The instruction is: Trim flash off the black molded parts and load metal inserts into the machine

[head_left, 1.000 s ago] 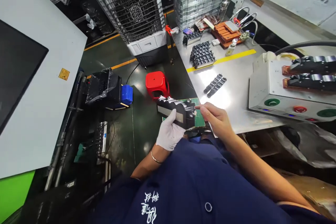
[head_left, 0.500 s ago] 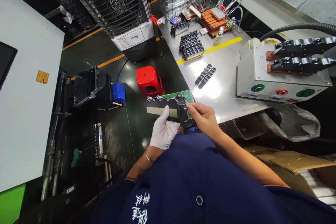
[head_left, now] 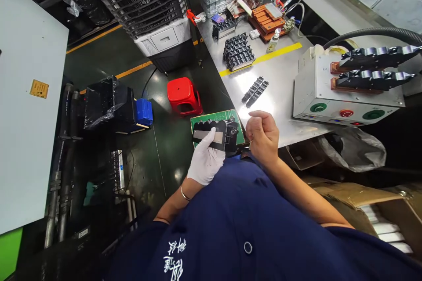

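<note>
- Black ridged block (head_left: 219, 145), held level in front of the worker's waist, over a green board (head_left: 219, 115) by the bench (head_left: 280, 96) edge; from where I stand I cannot tell if they touch.
- Writing: white Chinese characters on the navy shirt (head_left: 280, 228), of which I read only 科技. An orange label (head_left: 39, 88), far off at ten o'clock from the block, carries print too small to make out.
- The left hand (head_left: 206, 162), in a white glove, has its fingers closed around the block from about seven o'clock, thumb pressed across the pale strip on its side.
- The right hand (head_left: 263, 134), bare, sits just beside the block at three o'clock, apart from it. Its fingers are curled in, thumb folded close; I cannot tell whether they pinch anything small.
- On the bench, two black strips (head_left: 259, 90) lie side by side between one and two o'clock, a cluster of black ridged pieces (head_left: 239, 52) at one, and a control box (head_left: 329, 107) with red and green buttons between two and three.
</note>
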`<state>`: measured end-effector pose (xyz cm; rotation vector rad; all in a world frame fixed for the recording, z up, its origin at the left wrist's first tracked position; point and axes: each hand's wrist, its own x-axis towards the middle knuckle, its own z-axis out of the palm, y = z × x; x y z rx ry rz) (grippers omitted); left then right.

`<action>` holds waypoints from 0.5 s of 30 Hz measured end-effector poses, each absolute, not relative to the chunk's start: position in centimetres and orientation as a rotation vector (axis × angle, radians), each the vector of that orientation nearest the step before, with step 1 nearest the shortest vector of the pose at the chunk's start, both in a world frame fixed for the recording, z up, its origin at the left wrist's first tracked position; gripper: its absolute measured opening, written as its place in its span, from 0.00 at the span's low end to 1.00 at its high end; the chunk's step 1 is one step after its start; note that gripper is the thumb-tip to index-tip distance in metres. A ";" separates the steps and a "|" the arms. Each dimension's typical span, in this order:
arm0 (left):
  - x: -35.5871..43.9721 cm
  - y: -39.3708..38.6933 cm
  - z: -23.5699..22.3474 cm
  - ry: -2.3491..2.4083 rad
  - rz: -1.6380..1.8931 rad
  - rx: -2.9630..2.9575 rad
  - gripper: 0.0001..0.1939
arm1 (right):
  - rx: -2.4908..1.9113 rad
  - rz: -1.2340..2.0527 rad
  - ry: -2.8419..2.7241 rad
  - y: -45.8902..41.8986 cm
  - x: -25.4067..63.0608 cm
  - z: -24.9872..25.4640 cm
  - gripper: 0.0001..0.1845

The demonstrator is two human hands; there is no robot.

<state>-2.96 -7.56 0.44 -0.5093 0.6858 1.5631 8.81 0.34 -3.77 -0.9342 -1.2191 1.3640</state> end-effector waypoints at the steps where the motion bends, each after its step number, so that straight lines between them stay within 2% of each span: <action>1: -2.9 -7.6 0.4 0.695 1.550 -0.508 0.17 | -0.923 1.389 -1.297 0.4 8.9 -3.4 0.21; 7: -2.8 -7.7 1.3 0.711 1.456 -0.552 0.17 | -0.970 1.296 -1.576 -0.1 9.4 -3.4 0.26; 15: -3.7 -8.0 1.4 0.725 1.503 -0.578 0.16 | -0.899 1.210 -1.903 -0.4 12.8 -4.1 0.22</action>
